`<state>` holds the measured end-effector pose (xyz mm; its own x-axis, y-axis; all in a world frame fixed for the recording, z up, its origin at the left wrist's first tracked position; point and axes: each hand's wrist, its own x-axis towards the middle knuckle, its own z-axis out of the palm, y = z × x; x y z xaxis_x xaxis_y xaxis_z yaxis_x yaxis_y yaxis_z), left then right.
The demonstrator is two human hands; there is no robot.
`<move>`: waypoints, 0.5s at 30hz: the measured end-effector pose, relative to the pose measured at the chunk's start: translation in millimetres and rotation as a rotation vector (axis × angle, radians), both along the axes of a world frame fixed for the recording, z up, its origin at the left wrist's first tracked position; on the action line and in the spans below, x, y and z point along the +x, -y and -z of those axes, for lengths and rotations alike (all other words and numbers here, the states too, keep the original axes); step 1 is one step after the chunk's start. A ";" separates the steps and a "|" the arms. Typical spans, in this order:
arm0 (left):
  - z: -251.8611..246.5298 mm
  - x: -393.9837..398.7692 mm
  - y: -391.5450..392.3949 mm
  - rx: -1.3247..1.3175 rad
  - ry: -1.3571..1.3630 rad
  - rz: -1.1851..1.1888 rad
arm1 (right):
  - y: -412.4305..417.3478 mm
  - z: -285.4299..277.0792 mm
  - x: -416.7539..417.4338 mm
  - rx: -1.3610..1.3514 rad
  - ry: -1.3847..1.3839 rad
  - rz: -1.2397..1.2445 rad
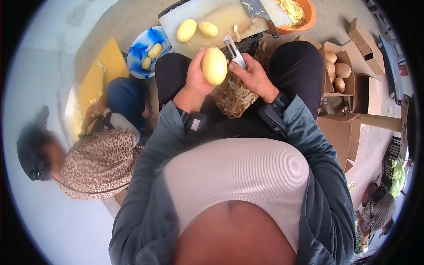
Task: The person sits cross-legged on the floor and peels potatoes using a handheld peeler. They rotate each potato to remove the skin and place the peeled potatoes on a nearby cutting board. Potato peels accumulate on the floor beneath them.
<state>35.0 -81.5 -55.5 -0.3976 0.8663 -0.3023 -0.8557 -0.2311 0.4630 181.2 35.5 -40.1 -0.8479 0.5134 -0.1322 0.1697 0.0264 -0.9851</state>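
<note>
My left hand grips a peeled potato upright above my lap. Just to its right, my right hand is closed around the pale handle of a vegetable peeler, whose blade end points up and left, apart from the potato. Below both hands, between my knees, lies a heap of peelings. Beyond them, a cutting board bears two peeled potatoes, a small pale piece and a cleaver with a wooden handle.
A blue-and-white basin with peeled potatoes stands left of my knee. At the upper right are an orange basin of shredded potato and a cardboard box of unpeeled potatoes. A person sits close on the left; others are at the far lower right.
</note>
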 end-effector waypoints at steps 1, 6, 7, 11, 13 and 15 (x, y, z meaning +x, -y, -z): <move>0.1 0.2 0.1 0.003 -0.019 -0.016 | 3.5 -3.2 -0.4 -0.072 0.008 -0.020; -4.2 4.5 -1.4 0.016 -0.052 -0.050 | 9.0 2.4 -4.4 -0.173 0.012 -0.057; -3.2 4.5 -0.5 0.024 -0.063 -0.038 | 10.3 -0.1 -4.2 -0.203 0.018 -0.060; -0.3 4.0 0.2 0.038 -0.083 0.002 | 9.9 7.7 -6.7 -0.308 0.018 -0.034; -0.7 3.3 0.0 0.045 -0.107 0.014 | 9.1 5.9 -7.2 -0.391 -0.008 -0.013; -1.7 4.4 0.6 0.063 -0.156 0.023 | 7.4 2.1 -7.1 -0.454 -0.031 -0.006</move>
